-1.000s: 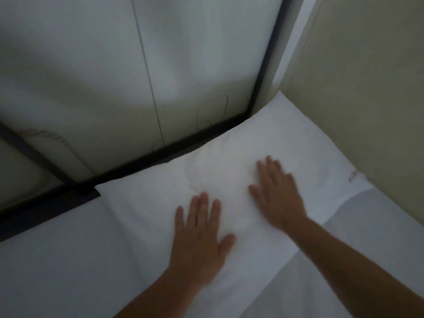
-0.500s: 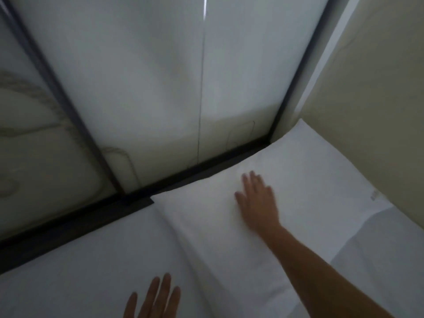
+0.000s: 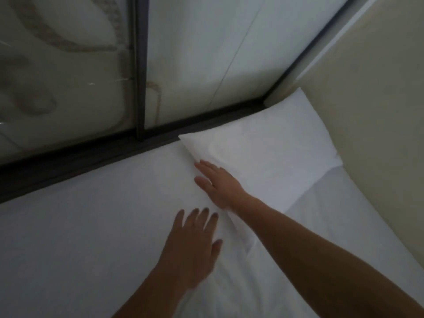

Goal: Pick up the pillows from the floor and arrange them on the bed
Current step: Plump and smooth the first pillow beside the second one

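Note:
One white pillow [image 3: 270,154] lies flat on the bed [image 3: 80,237], tucked into the far right corner where the glass partition meets the beige wall. My right hand [image 3: 218,184] rests on the pillow's left edge with its fingers spread and pointing left, gripping nothing. My left hand [image 3: 192,246] lies flat and open on the white sheet just in front of the pillow's near left edge, fingers apart. No other pillow is in sight.
A glass partition [image 3: 68,76] in a dark frame [image 3: 140,72] runs along the far side of the bed, its dark bottom rail [image 3: 91,154] at mattress level. A beige padded wall [image 3: 376,99] bounds the right side. A grey cover [image 3: 358,214] lies below the pillow.
The view has swung left. My right hand slid from the pillow's middle to its left edge. My left hand, earlier on the pillow, now lies on the sheet beside it.

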A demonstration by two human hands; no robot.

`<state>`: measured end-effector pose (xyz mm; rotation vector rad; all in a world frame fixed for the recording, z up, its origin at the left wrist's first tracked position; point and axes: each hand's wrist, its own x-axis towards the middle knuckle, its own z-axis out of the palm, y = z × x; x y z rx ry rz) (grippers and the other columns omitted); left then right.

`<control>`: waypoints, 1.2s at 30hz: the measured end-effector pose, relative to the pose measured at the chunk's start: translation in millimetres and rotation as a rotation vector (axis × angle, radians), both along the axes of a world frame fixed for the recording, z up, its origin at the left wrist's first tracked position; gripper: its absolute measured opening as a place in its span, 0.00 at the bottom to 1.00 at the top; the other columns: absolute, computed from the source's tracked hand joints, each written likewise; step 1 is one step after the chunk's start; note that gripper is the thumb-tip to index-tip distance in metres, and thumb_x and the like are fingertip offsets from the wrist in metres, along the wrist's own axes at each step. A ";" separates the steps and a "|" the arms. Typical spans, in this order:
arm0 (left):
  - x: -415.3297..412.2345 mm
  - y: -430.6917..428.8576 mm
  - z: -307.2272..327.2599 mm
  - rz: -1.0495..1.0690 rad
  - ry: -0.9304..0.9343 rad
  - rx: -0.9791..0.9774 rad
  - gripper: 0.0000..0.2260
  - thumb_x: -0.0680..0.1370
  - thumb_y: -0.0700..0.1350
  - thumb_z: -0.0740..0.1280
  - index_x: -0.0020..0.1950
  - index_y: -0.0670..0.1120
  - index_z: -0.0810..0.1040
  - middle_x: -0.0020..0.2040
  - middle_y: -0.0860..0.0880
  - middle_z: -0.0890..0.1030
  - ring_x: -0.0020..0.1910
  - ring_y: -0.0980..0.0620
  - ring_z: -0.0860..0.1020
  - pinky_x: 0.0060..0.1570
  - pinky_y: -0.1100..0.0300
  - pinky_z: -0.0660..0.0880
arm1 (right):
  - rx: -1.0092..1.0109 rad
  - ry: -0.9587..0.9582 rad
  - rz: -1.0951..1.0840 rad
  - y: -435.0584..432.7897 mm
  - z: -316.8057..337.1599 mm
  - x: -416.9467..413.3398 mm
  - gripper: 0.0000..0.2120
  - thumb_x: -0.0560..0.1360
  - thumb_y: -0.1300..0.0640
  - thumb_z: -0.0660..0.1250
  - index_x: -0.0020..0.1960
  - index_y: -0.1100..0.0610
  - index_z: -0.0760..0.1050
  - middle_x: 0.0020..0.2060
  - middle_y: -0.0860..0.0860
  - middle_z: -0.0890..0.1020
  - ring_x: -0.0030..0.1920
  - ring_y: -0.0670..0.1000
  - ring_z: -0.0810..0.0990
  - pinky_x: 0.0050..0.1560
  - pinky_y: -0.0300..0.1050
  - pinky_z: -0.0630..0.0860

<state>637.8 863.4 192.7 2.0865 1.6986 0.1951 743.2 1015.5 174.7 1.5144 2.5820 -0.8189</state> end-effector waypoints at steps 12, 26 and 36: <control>-15.2 -70.9 -12.0 -0.370 -0.007 -0.174 0.26 0.78 0.58 0.50 0.73 0.49 0.53 0.71 0.46 0.65 0.65 0.45 0.66 0.68 0.46 0.58 | -0.035 0.145 -0.612 -152.8 19.9 24.2 0.22 0.80 0.44 0.54 0.71 0.51 0.63 0.71 0.51 0.67 0.70 0.50 0.64 0.70 0.48 0.60; 50.0 -177.7 -41.9 -0.677 -0.036 -0.180 0.24 0.76 0.54 0.56 0.71 0.48 0.60 0.65 0.46 0.71 0.62 0.44 0.69 0.66 0.44 0.60 | -0.098 0.077 -0.927 -282.9 -5.5 101.2 0.23 0.79 0.43 0.54 0.71 0.50 0.62 0.71 0.51 0.67 0.69 0.50 0.66 0.69 0.51 0.62; 95.8 -234.0 -36.1 -0.869 0.102 -0.270 0.27 0.75 0.53 0.55 0.72 0.48 0.55 0.72 0.42 0.62 0.69 0.39 0.59 0.67 0.33 0.46 | 0.026 -0.125 -1.095 -378.9 67.4 165.9 0.20 0.78 0.43 0.56 0.68 0.49 0.66 0.66 0.49 0.72 0.65 0.50 0.70 0.63 0.51 0.68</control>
